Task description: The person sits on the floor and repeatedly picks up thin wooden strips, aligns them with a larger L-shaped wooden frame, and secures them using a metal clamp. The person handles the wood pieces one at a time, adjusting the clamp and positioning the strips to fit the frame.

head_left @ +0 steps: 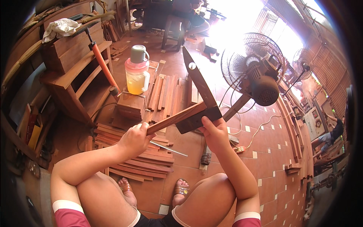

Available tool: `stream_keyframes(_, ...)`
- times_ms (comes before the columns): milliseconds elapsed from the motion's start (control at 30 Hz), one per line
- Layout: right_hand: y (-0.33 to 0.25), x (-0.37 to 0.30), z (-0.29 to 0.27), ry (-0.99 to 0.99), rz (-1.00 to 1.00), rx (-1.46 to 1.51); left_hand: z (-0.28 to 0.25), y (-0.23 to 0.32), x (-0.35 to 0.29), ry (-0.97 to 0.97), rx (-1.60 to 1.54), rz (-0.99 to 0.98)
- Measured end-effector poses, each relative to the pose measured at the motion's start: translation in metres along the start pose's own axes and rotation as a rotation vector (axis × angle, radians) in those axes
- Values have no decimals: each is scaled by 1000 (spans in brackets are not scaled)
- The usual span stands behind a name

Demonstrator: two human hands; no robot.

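Note:
My left hand (133, 140) is closed around the near end of a narrow brown wooden strip (177, 118), which slants up to the right. In my right hand (214, 132) is a dark try square (200, 85), gripped by its thick stock with the thumb on the face. Its long tapered blade, with a round hole near the tip, points up and away. The strip's far end lies against the square where blade and stock meet; whether the edges sit flush I cannot tell. Beneath my hands, many cut wooden strips (141, 162) lie in rows on the floor.
A lidded jug of yellow drink (136, 72) stands on a wooden block (130, 106) ahead. A fan (254, 68) stands at right, its cable and a power strip (239, 150) on the tiles. A metal ruler (169, 148) lies over the strips. Other people are farther off.

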State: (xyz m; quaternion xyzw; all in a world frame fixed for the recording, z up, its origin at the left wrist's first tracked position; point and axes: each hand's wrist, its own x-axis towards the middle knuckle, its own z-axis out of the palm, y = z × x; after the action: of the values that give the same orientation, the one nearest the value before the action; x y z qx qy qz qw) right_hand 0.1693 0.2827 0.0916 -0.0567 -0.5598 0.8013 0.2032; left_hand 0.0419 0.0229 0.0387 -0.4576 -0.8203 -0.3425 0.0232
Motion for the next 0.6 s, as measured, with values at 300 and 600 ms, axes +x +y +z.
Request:
stream_keyframes(300, 4, 0, -1, -14, 43, 55, 4, -2, -2, 7, 15, 4)
stream_keyframes(600, 0, -1, 8, -62, 24, 126, 2, -5, -2, 33, 63, 26)
